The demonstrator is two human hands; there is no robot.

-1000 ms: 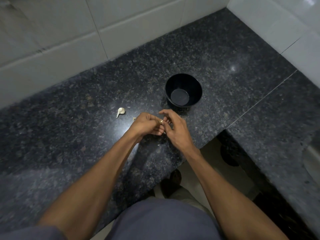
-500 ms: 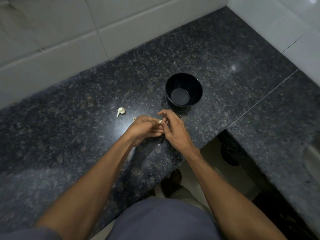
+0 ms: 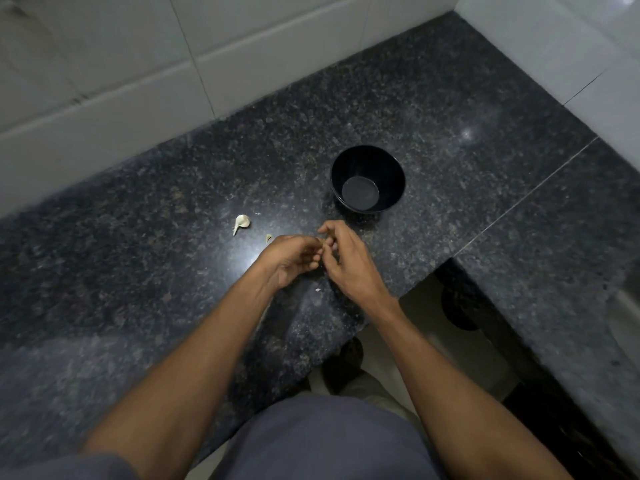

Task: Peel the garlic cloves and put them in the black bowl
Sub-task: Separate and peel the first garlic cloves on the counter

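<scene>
Two hands: both of mine meet over the near part of the counter, fingertips together, just in front of the bowl.
Left hand [image 3: 292, 258]: my fingers curl inward and pinch a small garlic clove [image 3: 322, 241] at the tips; only a sliver of the clove shows between the fingers.
Right hand [image 3: 346, 259]: my thumb and forefinger close on the same clove from the other side, the other fingers bent loosely behind.
Black bowl [image 3: 367, 178]: upright on the counter just beyond my right hand, apart from it; I see nothing inside it but its bare bottom.
Loose garlic clove [image 3: 241, 222]: lies unpeeled on the counter to the left of my hands, near but not touching, its thin tail pointing toward me.
Peel scraps: one pale scrap [image 3: 268, 238] sits just beside my left knuckles; a tiny white fleck [image 3: 318, 290] lies below my wrists.
Granite countertop [image 3: 138, 271]: dark and speckled, with broad bare stone to my left and behind the bowl.
Edges: the front edge runs diagonally under my forearms, close behind my wrists; a seam crosses the stone right of the bowl; the white tiled wall [image 3: 104, 81] bounds the far side and the right corner.
</scene>
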